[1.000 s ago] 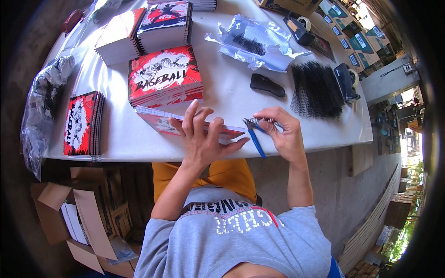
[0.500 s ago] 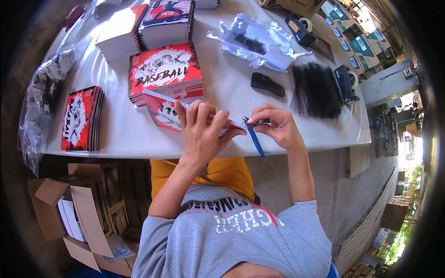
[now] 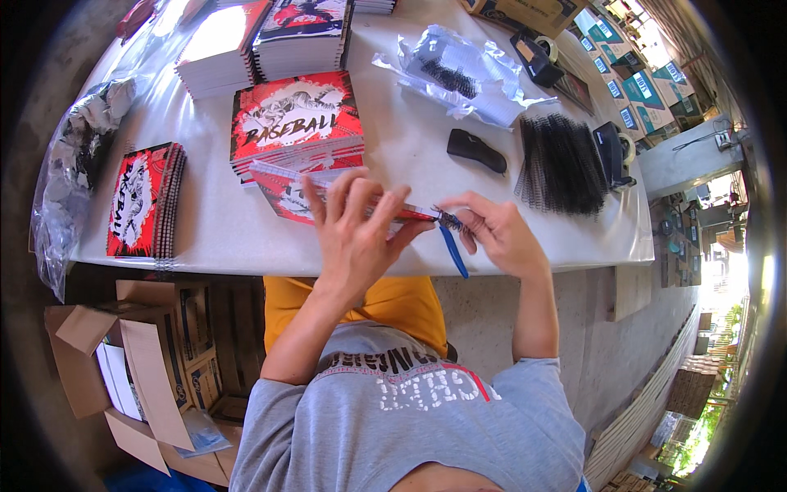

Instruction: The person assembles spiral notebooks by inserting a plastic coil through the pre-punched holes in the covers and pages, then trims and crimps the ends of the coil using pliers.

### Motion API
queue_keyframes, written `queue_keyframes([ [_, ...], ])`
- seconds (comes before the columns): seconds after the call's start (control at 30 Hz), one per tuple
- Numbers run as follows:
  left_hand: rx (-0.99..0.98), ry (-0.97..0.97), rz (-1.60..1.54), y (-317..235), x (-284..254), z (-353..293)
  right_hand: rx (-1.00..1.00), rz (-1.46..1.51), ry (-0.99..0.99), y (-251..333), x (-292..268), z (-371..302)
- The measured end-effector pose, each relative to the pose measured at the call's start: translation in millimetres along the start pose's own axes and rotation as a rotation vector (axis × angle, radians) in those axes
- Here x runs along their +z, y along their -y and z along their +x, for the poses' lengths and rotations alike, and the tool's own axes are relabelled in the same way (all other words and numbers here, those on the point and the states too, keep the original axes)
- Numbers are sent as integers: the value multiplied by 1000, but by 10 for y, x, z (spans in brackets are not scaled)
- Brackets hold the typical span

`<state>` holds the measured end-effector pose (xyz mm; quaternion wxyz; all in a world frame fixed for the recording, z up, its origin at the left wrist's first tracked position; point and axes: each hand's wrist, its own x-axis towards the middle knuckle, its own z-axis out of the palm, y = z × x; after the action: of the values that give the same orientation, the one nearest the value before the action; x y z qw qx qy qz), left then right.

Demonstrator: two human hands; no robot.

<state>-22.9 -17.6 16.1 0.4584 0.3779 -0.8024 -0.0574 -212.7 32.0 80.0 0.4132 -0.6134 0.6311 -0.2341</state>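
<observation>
My left hand (image 3: 358,225) grips a red-covered notebook (image 3: 288,202), tilted on edge near the table's front, its thumb and fingers pinching it near the right end. At that end a short black spiral binding coil (image 3: 456,223) meets the notebook, and my right hand (image 3: 502,236) has its fingers closed around the coil. Just below the coil is a pair of pliers with blue handles (image 3: 453,252) by the table edge; its jaws are partly hidden, and I cannot tell whether my right hand touches it. Beyond my left hand lies a stack of red notebooks (image 3: 297,115).
Spiral-bound notebooks (image 3: 145,201) stand at the left. A pile of black coils (image 3: 560,166), a black case-like object (image 3: 476,151) and tape dispensers (image 3: 613,156) lie to the right. Crumpled paper (image 3: 492,90) holds more coils. Below left sits an open cardboard box (image 3: 147,373).
The fingers of my right hand have shifted slightly right and down around the coil, more of which shows now. My left hand still holds the notebook. The whole view has shifted slightly.
</observation>
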Motion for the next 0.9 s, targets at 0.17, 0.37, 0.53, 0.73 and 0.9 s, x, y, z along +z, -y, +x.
queue_keyframes([
  [0.17, -16, -30, 124, 140, -57, -48, -353, 76, -249, -94, 147, 1],
  [0.37, -21, -16, 60, 204, -103, -47, -280, 154, 75, -209, -36, 162],
  [0.53, 11, 23, -79, 227, -154, -41, -256, -384, -352, -919, -415, 607],
  [0.73, -9, -35, -52, 187, -127, -76, -174, 342, -116, -464, -138, 211],
  [0.9, -37, -79, -17, 171, -92, -61, -267, -109, -292, -25, 358, -80],
])
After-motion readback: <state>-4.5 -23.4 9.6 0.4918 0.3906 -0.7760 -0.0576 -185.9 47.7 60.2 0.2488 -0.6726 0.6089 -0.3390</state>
